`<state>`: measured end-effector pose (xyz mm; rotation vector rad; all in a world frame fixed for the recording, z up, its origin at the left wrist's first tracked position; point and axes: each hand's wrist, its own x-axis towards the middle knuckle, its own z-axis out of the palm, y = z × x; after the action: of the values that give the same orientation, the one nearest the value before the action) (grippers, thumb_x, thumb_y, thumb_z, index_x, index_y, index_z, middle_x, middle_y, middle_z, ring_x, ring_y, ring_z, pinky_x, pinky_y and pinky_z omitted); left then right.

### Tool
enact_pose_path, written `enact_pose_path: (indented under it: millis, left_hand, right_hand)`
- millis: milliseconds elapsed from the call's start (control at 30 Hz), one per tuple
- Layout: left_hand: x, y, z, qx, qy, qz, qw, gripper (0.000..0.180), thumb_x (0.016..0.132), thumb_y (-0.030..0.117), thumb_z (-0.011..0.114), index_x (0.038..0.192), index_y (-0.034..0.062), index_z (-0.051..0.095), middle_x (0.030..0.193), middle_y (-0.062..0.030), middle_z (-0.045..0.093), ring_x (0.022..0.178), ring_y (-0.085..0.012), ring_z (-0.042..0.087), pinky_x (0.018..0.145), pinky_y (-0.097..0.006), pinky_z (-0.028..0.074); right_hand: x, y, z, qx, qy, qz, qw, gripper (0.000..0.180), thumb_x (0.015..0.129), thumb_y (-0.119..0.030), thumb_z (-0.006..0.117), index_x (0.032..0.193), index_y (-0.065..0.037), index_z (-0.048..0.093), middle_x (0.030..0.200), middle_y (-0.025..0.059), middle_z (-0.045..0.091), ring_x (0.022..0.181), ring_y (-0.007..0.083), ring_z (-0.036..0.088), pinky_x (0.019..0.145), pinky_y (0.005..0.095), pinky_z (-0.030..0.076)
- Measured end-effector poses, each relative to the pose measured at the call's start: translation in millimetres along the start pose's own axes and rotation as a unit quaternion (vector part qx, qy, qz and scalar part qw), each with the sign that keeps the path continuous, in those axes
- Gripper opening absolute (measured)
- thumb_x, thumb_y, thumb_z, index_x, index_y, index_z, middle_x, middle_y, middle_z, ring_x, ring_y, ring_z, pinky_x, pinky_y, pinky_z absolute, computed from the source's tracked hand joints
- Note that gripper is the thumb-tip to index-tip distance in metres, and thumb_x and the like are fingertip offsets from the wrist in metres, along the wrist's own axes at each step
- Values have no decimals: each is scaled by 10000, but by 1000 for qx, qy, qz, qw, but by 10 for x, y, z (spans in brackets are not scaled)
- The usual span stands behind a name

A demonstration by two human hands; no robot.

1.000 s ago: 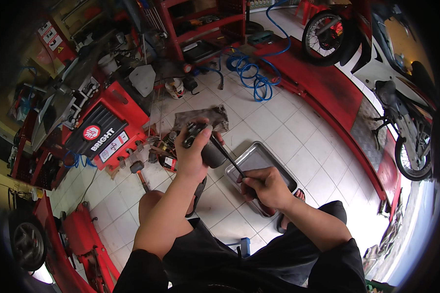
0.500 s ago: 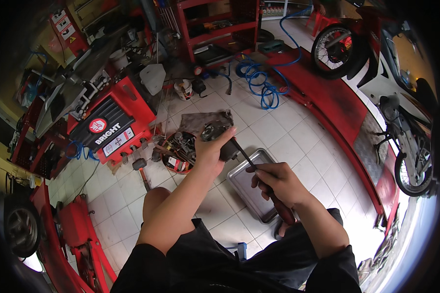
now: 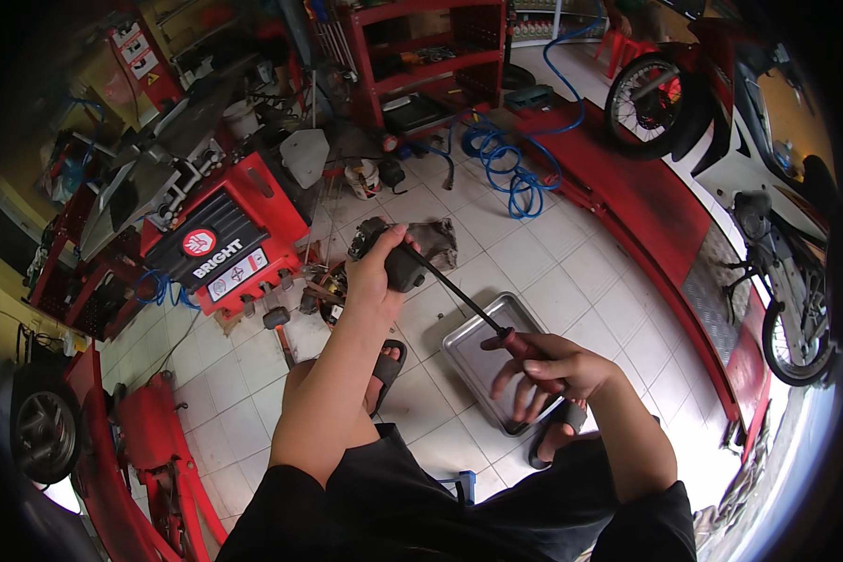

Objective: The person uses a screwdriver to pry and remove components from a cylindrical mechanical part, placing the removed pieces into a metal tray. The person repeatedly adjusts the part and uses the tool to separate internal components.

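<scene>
In my left hand [image 3: 372, 272] is a dark, blocky metal part [image 3: 405, 271], held up over the floor with the thumb across its top. My right hand [image 3: 579, 368] has a long screwdriver [image 3: 459, 295] by its dark red handle, thumb and index finger on it, the other fingers loose and slightly blurred. The dark shaft slants up to the left and its tip meets the part near my left thumb; the exact contact point is hidden. Below the screwdriver a shallow metal tray [image 3: 473, 361] lies on the tiles.
A grey rag [image 3: 436, 242] and a basket of parts [image 3: 326, 292] lie past my left hand. A hammer [image 3: 278, 323] is by my left knee. The red machine [image 3: 253, 234] stands left; a red lift ramp [image 3: 618, 178] with a motorcycle [image 3: 749, 178] is right. Blue hose [image 3: 520, 178] coils ahead.
My left hand and the part have moved left and turned. My right hand has shifted from the screwdriver's shaft back to its handle and loosened its fingers, so more shaft shows.
</scene>
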<state>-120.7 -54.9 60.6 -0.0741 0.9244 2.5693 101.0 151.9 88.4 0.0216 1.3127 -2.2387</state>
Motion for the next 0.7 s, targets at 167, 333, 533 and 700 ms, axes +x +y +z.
enact_pose_path:
  millis: [167, 333, 533, 700]
  left_hand:
    - [-28, 133, 7, 42, -35, 15, 998, 246, 895, 59, 761, 1073, 83, 593, 939, -72, 629, 861, -205, 641, 789, -378, 569]
    - [-53, 213, -5, -10, 22, 11, 1000, 244, 931, 206, 755, 1047, 64, 595, 932, -54, 606, 849, -200, 635, 793, -363, 559]
    - [-96, 225, 0, 46, 45, 41, 997, 305, 919, 284, 773, 1036, 69, 592, 920, -54, 588, 847, -204, 619, 810, -374, 548]
    - [-118, 300, -17, 7, 36, 27, 999, 398, 923, 438, 741, 1015, 78, 599, 896, -66, 580, 810, -225, 608, 769, -389, 534]
  right_hand:
    - [56, 177, 41, 123, 57, -14, 991, 622, 1035, -381, 581, 1486, 11, 407, 899, 170, 611, 425, 75, 427, 341, 200, 266]
    - [80, -10, 347, -107, 188, -13, 976, 455, 1016, -277, 628, 1376, -9, 552, 792, 79, 609, 479, 85, 478, 404, 249, 366]
    - [199, 188, 547, -648, 368, -251, 618, 438, 903, -130, 729, 1316, -31, 623, 809, 89, 662, 598, 123, 616, 566, 315, 518]
    - [178, 183, 485, -349, 260, -179, 882, 410, 992, -223, 634, 1310, 33, 592, 882, 132, 681, 688, 178, 651, 565, 328, 533]
